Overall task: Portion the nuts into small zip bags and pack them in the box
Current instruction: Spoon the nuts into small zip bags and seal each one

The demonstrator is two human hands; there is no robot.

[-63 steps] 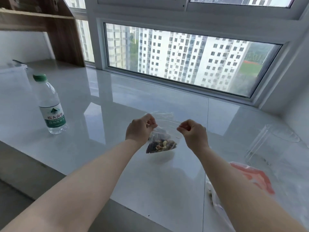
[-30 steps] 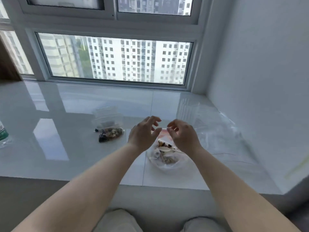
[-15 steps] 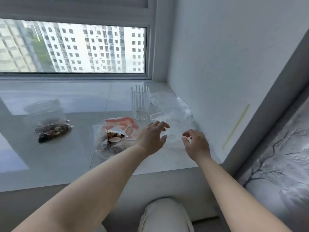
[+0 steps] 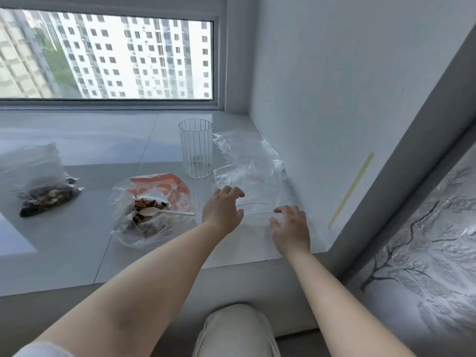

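Empty clear small zip bag (image 4: 257,202) flat on the glossy pale sill, near the right wall, now the thing being reached for. Filled small zip bag of mixed nuts (image 4: 49,194) set down at far left since two seconds ago, so one portion apparently done and a second starting. Left hand (image 4: 222,210) and right hand (image 4: 289,225) moved over from the large clear red-printed bag of nuts (image 4: 152,210), white plastic spoon (image 4: 154,212) left inside. Fingers spread, loosely curved at the empty bag's edges; contact unclear, nothing pinched yet. Ribbed clear glass tumbler (image 4: 196,148) just behind. No box in view.
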